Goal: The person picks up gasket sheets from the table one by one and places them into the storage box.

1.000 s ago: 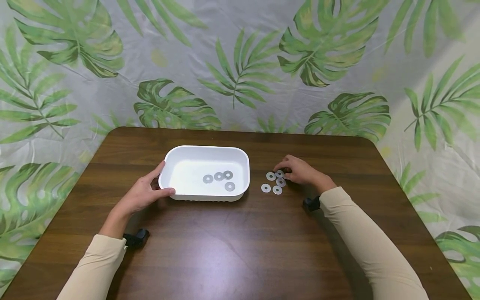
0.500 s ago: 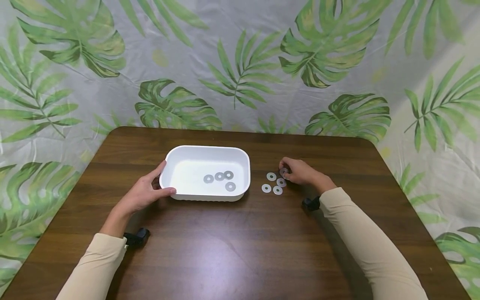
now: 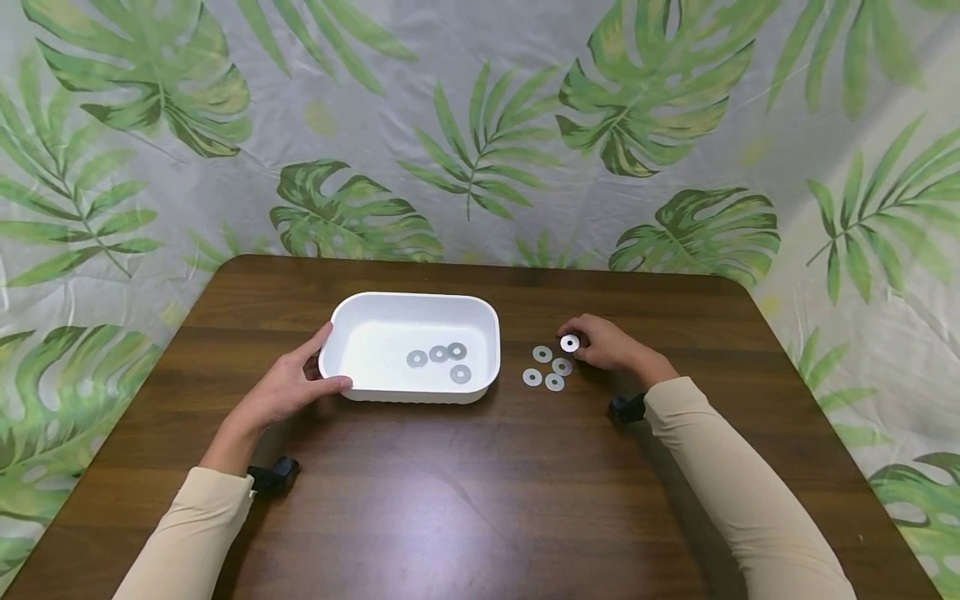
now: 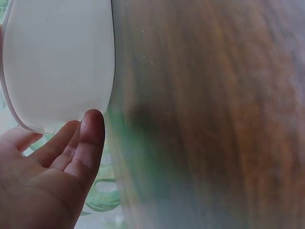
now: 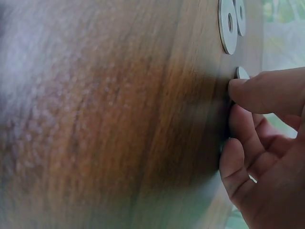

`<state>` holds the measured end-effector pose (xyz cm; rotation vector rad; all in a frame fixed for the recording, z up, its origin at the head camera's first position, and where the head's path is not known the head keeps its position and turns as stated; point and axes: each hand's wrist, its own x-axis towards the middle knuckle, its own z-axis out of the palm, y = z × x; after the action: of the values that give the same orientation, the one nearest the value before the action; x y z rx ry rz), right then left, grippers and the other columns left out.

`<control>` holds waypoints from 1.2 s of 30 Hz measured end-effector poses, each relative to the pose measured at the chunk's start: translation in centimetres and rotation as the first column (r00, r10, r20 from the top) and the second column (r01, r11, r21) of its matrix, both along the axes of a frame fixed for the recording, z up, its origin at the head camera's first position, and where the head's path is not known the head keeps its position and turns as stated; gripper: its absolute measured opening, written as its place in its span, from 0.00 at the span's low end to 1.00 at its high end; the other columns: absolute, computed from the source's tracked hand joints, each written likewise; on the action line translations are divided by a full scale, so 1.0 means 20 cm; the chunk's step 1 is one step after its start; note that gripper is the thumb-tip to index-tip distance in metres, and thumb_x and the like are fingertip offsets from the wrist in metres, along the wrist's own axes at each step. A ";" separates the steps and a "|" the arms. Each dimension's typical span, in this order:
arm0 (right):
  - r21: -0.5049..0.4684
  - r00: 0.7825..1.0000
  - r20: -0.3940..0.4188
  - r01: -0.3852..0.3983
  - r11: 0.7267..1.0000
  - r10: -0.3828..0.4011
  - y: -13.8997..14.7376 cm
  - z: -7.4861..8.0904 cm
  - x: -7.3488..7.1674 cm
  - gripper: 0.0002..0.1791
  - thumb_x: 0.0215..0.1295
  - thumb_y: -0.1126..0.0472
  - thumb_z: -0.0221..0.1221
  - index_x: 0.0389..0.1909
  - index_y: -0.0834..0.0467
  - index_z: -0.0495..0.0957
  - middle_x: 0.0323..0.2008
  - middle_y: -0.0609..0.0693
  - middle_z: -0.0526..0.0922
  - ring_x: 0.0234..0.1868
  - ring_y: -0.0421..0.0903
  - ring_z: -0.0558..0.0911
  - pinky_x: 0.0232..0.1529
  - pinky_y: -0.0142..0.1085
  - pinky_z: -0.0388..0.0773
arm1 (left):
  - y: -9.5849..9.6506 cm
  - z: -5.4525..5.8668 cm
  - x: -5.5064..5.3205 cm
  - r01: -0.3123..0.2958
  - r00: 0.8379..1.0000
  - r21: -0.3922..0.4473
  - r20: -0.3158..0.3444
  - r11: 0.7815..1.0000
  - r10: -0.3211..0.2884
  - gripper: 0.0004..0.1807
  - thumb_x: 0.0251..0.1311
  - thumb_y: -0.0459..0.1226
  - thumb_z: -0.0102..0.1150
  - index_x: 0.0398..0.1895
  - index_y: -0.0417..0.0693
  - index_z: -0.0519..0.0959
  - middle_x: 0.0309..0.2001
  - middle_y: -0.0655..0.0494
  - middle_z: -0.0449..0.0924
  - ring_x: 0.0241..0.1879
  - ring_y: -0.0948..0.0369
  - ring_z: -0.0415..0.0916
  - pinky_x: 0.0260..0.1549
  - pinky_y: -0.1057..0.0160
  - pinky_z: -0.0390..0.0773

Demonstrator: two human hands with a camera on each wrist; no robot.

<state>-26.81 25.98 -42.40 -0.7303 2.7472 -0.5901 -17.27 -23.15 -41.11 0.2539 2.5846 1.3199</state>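
My left hand (image 3: 279,390) holds the left end of a white plastic tray (image 3: 408,396), thumb at its near corner and index finger along its side. In the left wrist view the fingertips (image 4: 92,125) touch the end of the tray. Several flat metal washers (image 3: 460,367) lie inside, toward its right half. To the right of the tray, my right hand (image 3: 609,343) pinches one washer (image 3: 564,347) tilted up to face the camera. In the right wrist view, only the edge of that washer (image 5: 243,73) shows past the thumb.
Several loose washers (image 3: 537,350) lie on the dark wooden table (image 3: 450,483) between the tray and my right hand. A leaf-print cloth (image 3: 495,100) hangs behind the table's far edge. Each wrist wears a black strap mount (image 3: 277,477).
My right hand has picked out the washer nearest it, drawn it slightly right of the others and tilted it up. The left hand and tray have stayed put.
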 end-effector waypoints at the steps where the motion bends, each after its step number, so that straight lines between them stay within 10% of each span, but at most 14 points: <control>1: -0.001 1.000 -0.001 0.002 1.000 -0.002 0.00 0.00 0.00 0.19 0.63 0.72 0.58 0.56 0.65 0.78 0.47 0.63 0.78 0.41 0.52 0.78 0.46 0.47 0.75 | 0.00 0.00 0.00 -0.001 1.000 0.000 0.001 1.000 0.001 0.56 0.58 0.46 0.70 0.81 0.49 0.42 0.71 0.32 0.64 0.61 0.45 0.72 0.43 0.79 0.70; 36: -0.082 0.995 0.004 0.100 0.992 -0.100 0.00 0.07 -0.05 0.18 0.63 0.67 0.62 0.55 0.63 0.80 0.48 0.61 0.82 0.43 0.52 0.80 0.42 0.42 0.76 | 0.00 -0.01 0.00 0.001 1.000 0.005 -0.004 1.000 -0.001 0.56 0.59 0.45 0.70 0.81 0.48 0.42 0.69 0.31 0.66 0.59 0.46 0.75 0.42 0.78 0.71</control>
<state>-27.81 25.97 -41.09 -0.6121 2.7868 -0.7275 -17.30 -23.24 -41.26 0.2585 2.5841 1.3275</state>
